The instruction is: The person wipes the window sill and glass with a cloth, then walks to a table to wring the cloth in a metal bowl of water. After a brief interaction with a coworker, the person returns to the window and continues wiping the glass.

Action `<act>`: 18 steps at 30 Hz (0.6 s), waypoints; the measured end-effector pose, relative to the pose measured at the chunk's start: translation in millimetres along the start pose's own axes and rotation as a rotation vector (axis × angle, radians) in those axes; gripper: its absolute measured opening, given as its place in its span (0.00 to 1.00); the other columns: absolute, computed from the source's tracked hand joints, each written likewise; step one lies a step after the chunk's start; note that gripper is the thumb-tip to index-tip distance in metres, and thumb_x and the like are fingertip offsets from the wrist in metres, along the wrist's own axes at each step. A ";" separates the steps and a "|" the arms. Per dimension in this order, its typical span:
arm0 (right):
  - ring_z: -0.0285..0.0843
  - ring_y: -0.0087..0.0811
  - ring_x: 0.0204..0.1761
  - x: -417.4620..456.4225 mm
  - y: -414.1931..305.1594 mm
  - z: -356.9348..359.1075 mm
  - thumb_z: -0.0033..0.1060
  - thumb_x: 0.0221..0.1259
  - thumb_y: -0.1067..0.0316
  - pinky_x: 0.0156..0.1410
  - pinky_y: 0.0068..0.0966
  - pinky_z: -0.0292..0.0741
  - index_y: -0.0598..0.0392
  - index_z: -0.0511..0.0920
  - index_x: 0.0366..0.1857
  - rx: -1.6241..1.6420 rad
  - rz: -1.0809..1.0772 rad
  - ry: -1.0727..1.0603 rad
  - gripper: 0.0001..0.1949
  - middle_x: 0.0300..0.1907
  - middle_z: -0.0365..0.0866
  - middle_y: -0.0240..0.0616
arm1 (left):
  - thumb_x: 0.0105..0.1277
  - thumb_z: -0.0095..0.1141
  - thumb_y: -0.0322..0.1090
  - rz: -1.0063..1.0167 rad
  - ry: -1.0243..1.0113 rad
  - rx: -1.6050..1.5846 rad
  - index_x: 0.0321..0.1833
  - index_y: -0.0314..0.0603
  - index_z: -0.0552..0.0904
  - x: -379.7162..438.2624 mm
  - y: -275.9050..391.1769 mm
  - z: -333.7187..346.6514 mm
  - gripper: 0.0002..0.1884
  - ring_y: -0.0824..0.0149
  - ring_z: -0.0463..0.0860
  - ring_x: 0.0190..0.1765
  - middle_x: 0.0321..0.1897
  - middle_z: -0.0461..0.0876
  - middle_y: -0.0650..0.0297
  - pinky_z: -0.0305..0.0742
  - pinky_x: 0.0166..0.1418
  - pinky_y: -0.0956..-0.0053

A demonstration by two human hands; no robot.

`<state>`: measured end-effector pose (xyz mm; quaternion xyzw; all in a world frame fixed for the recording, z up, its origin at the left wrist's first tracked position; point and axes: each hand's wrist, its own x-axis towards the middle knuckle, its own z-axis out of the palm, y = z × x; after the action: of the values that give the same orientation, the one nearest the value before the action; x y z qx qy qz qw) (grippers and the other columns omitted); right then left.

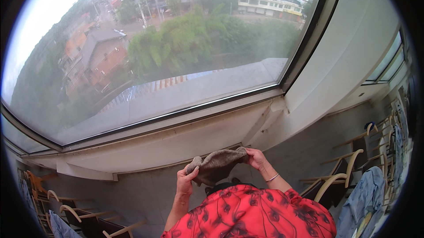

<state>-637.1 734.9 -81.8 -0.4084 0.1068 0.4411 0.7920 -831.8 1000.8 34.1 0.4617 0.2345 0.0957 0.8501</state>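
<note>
A grey-brown cloth [217, 168] is stretched between my two hands in front of my body, its top edge bunched and its lower part hanging down. My left hand [186, 179] grips the cloth's left corner, thumb on top. At the right corner, my right hand [256, 159] pinches the cloth; a thin bangle is on that wrist. Beyond the cloth stands a low white wall under a large window [185, 49]. The cloth does not touch the window.
The dark-framed window has a narrow sill [172, 123]. A white pillar [334, 56] rises at the right. Wooden-armed chairs stand on the right [351, 168] and lower left [86, 216], some with blue cloths [361, 198] over them. Grey floor [142, 195] lies around me.
</note>
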 end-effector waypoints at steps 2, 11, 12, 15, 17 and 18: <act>0.80 0.34 0.50 3.6 -1.0 4.3 0.45 0.68 0.72 0.56 0.38 0.78 0.62 0.70 0.61 0.007 0.007 -0.010 0.19 0.53 0.79 0.40 | 0.63 0.61 0.28 0.046 0.010 -0.009 0.49 0.34 0.83 -1.4 -0.8 -11.0 0.12 0.75 0.81 0.38 0.35 0.84 0.68 0.75 0.46 0.77; 0.80 0.26 0.40 -4.3 13.0 28.2 0.49 0.68 0.73 0.45 0.30 0.81 0.58 0.78 0.54 -0.366 0.074 0.188 0.14 0.43 0.81 0.35 | 0.65 0.59 0.29 0.099 0.011 -0.011 0.50 0.32 0.83 -5.1 14.7 -32.3 0.12 0.72 0.83 0.43 0.40 0.86 0.63 0.75 0.51 0.76; 0.79 0.26 0.41 -6.1 11.0 26.8 0.51 0.67 0.72 0.46 0.29 0.80 0.58 0.78 0.53 -0.317 0.123 0.096 0.13 0.43 0.81 0.34 | 0.66 0.59 0.30 0.098 0.034 -0.025 0.49 0.32 0.84 -2.9 17.3 -35.7 0.11 0.72 0.82 0.42 0.39 0.86 0.64 0.75 0.50 0.77; 0.79 0.25 0.45 -14.7 0.3 28.5 0.56 0.65 0.72 0.50 0.27 0.78 0.58 0.79 0.52 -0.291 0.195 -0.086 0.13 0.43 0.81 0.33 | 0.66 0.59 0.30 0.029 -0.011 0.028 0.46 0.32 0.84 -2.5 30.3 -50.7 0.10 0.73 0.82 0.40 0.37 0.86 0.64 0.75 0.49 0.77; 0.78 0.24 0.46 -22.6 -8.2 49.5 0.60 0.63 0.71 0.53 0.25 0.76 0.59 0.79 0.51 -0.445 0.148 -0.087 0.14 0.44 0.81 0.32 | 0.64 0.60 0.28 0.138 0.074 0.092 0.44 0.32 0.84 0.2 26.3 -57.4 0.08 0.74 0.80 0.40 0.37 0.84 0.66 0.73 0.50 0.78; 0.76 0.24 0.46 -22.1 -7.7 49.5 0.66 0.55 0.73 0.54 0.23 0.74 0.57 0.81 0.48 -0.661 0.112 -0.136 0.15 0.44 0.81 0.31 | 0.64 0.61 0.27 0.153 0.083 0.129 0.43 0.32 0.84 1.7 23.7 -63.3 0.08 0.74 0.80 0.41 0.37 0.84 0.66 0.73 0.51 0.79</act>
<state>-653.5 756.0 -33.9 -0.6060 -0.0729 0.5208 0.5968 -859.9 1061.4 23.9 0.5275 0.2394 0.1640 0.7985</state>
